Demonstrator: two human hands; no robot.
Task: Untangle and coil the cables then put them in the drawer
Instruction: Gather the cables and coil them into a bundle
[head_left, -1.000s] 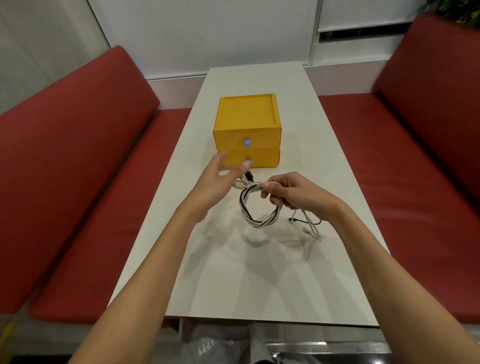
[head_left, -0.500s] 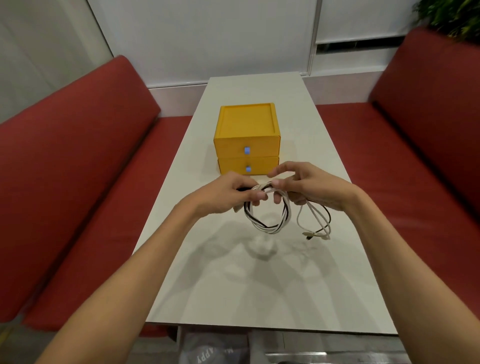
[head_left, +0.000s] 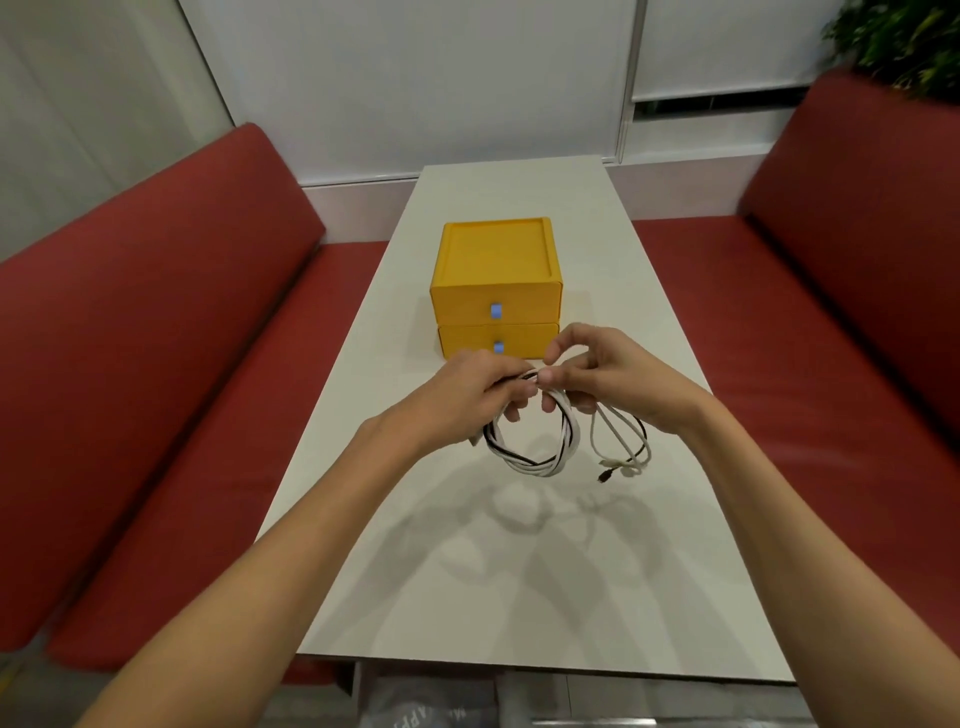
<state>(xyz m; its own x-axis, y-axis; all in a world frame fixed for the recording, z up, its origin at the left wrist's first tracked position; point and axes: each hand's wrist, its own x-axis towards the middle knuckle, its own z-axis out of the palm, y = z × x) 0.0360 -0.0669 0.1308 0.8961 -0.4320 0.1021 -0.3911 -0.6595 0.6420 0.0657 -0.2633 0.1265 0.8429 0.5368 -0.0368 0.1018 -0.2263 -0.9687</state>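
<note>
Gripping coiled white-and-black cable bundle at its top with left hand and right hand, fingers curled, above white rectangular desk, just before closed yellow two-drawer box, loose ends dangling rightward.

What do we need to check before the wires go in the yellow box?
1. Cable coil held firmly: ok, the left hand and right hand both grip its top.
2. All cable wound in: not ok, loose ends dangle below the right hand.
3. Cables untangled: cannot tell, black and white strands twist together.
4. Drawer open: not ok, both drawers are closed.
</note>
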